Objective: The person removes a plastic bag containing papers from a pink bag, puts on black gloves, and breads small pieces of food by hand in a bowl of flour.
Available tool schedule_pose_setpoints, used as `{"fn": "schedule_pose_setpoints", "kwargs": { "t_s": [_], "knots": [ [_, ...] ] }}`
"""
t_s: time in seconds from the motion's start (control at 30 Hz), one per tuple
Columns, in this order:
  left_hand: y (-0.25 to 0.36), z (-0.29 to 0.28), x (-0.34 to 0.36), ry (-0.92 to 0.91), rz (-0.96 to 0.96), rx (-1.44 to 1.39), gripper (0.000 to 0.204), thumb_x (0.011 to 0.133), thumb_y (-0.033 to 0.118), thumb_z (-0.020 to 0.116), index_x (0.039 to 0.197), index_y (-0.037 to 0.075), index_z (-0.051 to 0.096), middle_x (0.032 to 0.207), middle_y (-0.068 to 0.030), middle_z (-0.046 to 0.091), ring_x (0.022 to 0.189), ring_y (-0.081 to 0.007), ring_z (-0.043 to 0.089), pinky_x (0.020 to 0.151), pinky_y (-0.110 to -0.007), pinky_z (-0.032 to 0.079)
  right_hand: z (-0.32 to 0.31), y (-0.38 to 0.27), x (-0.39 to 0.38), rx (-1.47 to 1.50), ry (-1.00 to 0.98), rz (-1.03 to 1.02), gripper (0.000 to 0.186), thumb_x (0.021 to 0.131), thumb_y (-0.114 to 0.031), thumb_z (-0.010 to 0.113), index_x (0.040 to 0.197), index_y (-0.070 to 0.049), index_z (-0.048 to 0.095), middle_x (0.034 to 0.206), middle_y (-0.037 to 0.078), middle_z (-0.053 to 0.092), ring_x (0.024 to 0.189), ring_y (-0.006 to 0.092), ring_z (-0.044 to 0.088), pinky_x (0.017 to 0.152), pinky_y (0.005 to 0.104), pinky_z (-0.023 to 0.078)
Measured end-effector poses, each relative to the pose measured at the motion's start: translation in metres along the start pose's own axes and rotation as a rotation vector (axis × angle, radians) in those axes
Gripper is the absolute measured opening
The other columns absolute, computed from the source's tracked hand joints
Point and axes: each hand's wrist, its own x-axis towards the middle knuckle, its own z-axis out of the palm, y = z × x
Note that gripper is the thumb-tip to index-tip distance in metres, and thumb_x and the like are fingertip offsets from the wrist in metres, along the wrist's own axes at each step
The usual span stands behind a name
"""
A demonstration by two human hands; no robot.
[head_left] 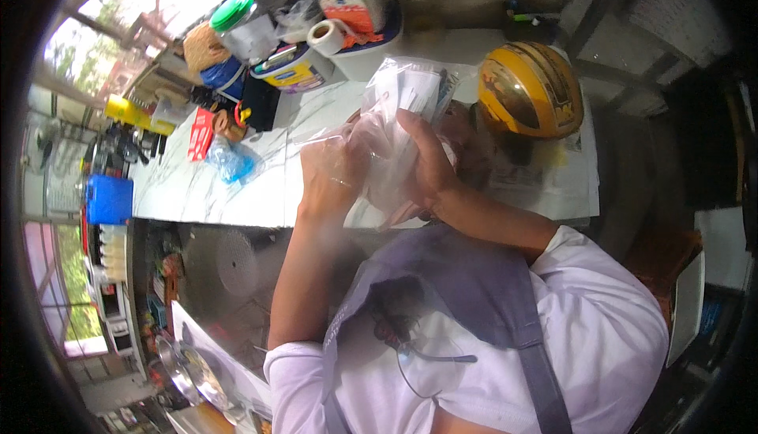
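Cluttered workspace, windows at left, bright daylight through them. Below them a long counter, white with grey marbling. Wearer at its near edge: white shirt, dark grey-purple apron.

At the right end of the counter, a yellow helmet with darker striping, newspaper-like sheets lying in front of it. Along the back, a white tub with a yellow and blue label; near it, two clear jars — one with orange on its front, the other further left, both green-lidded.

Mid-scene, raised above the counter: a clear plastic bag, whitish contents, kind not readable. Both hands on it. Left hand curled, gripping crumpled film at the bag's left side. Right hand grasping from the right, thumb laid along the front; its other fingers largely hidden.

Smaller items: red box left on the counter, crumpled blue plastic just beside it; white roll between tub and jar. Smallest — eyeglasses against the shirt front.
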Motion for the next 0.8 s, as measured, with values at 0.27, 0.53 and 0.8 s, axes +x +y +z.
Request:
{"fn": "schedule_pose_setpoints", "kwargs": {
  "t_s": [0.27,0.53,0.8],
  "knots": [
    [-0.037,0.000,-0.038,0.179,-0.098,-0.004,0.014,0.079,0.016,0.056,0.087,0.011,0.066,0.077,-0.0090,0.064,0.067,-0.0255,0.063,0.058,-0.032,0.048,0.028,0.024,0.004,0.106,0.023,0.016,0.045,0.086,-0.036,0.054,0.119,-0.008,0.044,0.108,0.010,0.054,0.101,0.0222,0.055,0.089,0.0378,0.043],
    [-0.031,-0.012,-0.072,0.386,-0.195,-0.312,0.016,0.072,0.000,0.066,0.088,0.003,0.066,0.079,-0.0095,0.065,0.065,-0.0128,0.060,0.059,-0.027,0.047,0.014,0.017,0.021,0.223,0.085,-0.007,0.049,0.085,-0.047,0.050,0.117,-0.011,0.046,0.108,0.009,0.054,0.100,0.0241,0.054,0.088,0.0409,0.044],
    [-0.023,-0.013,-0.079,0.652,-0.415,-0.374,0.007,0.080,0.001,0.062,0.086,0.002,0.064,0.103,-0.0102,0.056,0.072,-0.0080,0.056,0.047,-0.018,0.045,-0.015,0.011,0.051,0.204,0.084,0.000,0.054,0.083,-0.049,0.048,0.120,-0.009,0.044,0.111,0.011,0.053,0.103,0.0304,0.052,0.093,0.0492,0.038]
  ]
}}
